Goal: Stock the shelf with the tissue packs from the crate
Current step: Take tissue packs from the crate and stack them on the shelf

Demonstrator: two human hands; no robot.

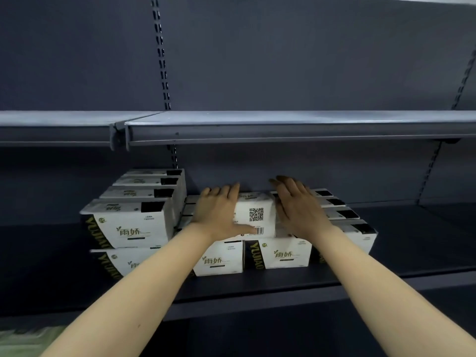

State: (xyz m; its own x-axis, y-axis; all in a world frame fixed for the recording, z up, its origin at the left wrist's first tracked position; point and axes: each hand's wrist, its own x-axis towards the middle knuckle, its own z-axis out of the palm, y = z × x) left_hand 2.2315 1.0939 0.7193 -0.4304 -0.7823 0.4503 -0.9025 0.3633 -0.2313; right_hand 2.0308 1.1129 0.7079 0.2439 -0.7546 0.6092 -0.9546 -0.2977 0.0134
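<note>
White plastic-wrapped tissue pack, QR code uppermost, lies atop the front packs of the lower row on the dark metal shelf, right of a taller stack. Left hand and right hand flank it, fingers straight, pressing its sides. Judged step: seating the pack. Next move calls for squaring it, then releasing. The crate is not visible.

From here my left hand covers the left end of the top tissue pack. My forearms hide parts of the front packs below. Small print on the labels is too fine to read. A pale greenish blur is cut off at the bottom-left edge.
</note>
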